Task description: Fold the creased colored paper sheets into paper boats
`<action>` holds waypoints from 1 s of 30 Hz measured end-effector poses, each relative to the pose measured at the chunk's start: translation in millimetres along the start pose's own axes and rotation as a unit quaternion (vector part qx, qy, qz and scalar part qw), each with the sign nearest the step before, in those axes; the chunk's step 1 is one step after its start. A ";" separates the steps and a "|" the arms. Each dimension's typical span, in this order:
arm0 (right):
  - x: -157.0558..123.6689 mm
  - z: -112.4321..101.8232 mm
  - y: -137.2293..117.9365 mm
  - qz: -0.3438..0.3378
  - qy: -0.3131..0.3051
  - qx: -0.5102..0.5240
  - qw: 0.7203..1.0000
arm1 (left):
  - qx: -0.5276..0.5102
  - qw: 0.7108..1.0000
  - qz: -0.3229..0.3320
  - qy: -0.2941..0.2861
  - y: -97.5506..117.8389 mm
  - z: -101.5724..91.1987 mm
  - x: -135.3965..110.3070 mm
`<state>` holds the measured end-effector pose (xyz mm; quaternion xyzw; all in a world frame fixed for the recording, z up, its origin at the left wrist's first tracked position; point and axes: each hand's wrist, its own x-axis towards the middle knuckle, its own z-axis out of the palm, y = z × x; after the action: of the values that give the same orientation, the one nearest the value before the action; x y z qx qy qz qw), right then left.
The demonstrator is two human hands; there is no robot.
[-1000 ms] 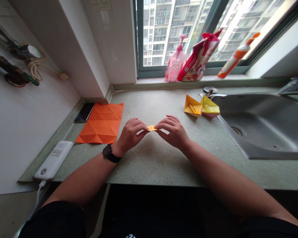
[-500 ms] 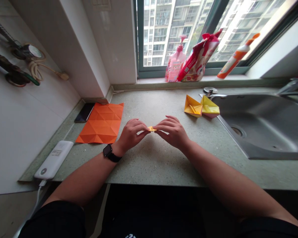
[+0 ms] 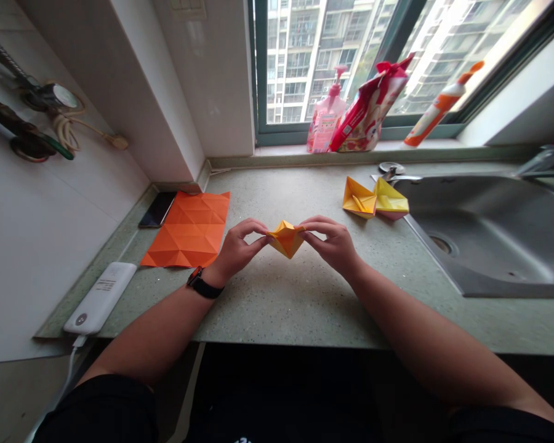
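Observation:
A small folded paper boat, yellow outside and orange inside, is held between my two hands above the counter. My left hand, with a dark watch on its wrist, pinches the boat's left tip between thumb and fingers. At the opposite tip, my right hand has the same kind of pinch. The boat's sides are spread, and a raised peak shows in its middle. Two more folded paper boats stand touching near the sink, an orange-yellow one and a yellow one.
A creased orange paper sheet lies on the left, partly over a dark phone. Nearer me is a white power bank with a cable. The steel sink is at right. A pump bottle stands on the windowsill.
The paper between my hands has gone from a small, mostly covered strip to a spread boat shape. My hands have moved slightly apart, each still gripping an end.

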<state>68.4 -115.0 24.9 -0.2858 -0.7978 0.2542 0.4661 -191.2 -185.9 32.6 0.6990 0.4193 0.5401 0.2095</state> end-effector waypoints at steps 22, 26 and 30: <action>10.1 -4.8 24.4 0.197 0.198 0.272 0.921 | -0.004 0.994 -0.100 0.049 -28.1 -3.1 1.2; 9.3 -5.3 21.6 0.156 0.182 0.227 0.944 | 0.144 0.988 -0.008 0.052 -20.9 -8.8 -0.7; 7.5 -6.0 8.8 0.088 0.156 0.156 0.971 | 0.264 0.960 0.093 0.018 -8.9 -13.4 -3.5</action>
<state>72.7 -102.8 26.1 -0.3149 -0.6372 0.3680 0.5995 -207.1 -185.9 28.3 0.7552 0.4842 0.4399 -0.0414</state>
